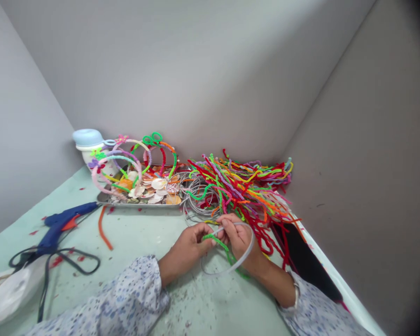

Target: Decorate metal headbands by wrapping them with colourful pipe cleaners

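Observation:
My left hand [192, 243] pinches a green fuzzy stem [227, 252] near its end. The stem lies against a thin grey hoop [247, 252] and hangs down to the right, inside the ring. Close beside it, my right hand [238, 238] is closed on the upper part of the grey hoop, its fingertips nearly meeting those of my left. Just behind both hands are a heap of loose grey hoops [196, 205] and a big pile of coloured fuzzy stems [241, 186].
A metal tray [143, 205] holds shells and finished colourful hoops [140, 163]. Behind it stands a white bottle with a blue lid [87, 136]. At left lie a blue glue gun [61, 221], its black cord, an orange stem [104, 228] and a white bag [14, 291].

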A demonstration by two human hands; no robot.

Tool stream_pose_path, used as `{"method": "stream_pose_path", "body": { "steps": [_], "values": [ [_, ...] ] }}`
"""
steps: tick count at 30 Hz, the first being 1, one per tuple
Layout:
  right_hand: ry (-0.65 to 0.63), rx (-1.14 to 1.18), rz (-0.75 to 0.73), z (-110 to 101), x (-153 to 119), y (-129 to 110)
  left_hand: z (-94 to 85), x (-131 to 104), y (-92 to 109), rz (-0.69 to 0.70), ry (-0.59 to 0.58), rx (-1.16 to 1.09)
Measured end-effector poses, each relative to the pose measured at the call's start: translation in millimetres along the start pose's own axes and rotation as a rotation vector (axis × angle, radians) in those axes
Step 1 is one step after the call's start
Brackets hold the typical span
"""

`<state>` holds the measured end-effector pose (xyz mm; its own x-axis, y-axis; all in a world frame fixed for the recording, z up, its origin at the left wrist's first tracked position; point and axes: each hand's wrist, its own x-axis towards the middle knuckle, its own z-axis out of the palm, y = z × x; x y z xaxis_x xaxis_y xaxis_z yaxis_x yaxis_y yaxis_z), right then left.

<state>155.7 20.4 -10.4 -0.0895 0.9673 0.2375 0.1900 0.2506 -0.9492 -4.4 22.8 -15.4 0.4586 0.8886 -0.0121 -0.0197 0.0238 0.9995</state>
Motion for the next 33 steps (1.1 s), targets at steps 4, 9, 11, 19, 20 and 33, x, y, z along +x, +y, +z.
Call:
{"method": "stream_pose_path", "body": {
  "steps": [4,9,11,19,20,33],
  "values": [
    [-0.004,0.024,0.012,-0.2,0.5,0.7,-1.5,-0.2,-2.1,0.012,0.012,0.032],
    [-0.008,-0.002,-0.011,-1.6,1.9,-0.1,-2.2,-0.6,-1.8,0.021,0.011,0.034],
    [-0.001,-0.014,-0.026,-1.5,2.4,-0.2,-2.4,-0.8,-2.1,0.019,0.018,0.034],
    [-0.005,-0.011,-0.024,-1.7,1.7,0.6,-2.5,-0.9,-3.9,0.018,0.022,0.006],
    [-0.005,-0.008,-0.023,-1.9,1.4,0.7,-2.5,-0.8,-3.7,0.016,0.025,0.002],
    [-0.002,-0.011,-0.050,-1.8,-1.2,-5.9,-2.1,-1.6,3.7,0.012,0.016,-0.030]
  ]
}}
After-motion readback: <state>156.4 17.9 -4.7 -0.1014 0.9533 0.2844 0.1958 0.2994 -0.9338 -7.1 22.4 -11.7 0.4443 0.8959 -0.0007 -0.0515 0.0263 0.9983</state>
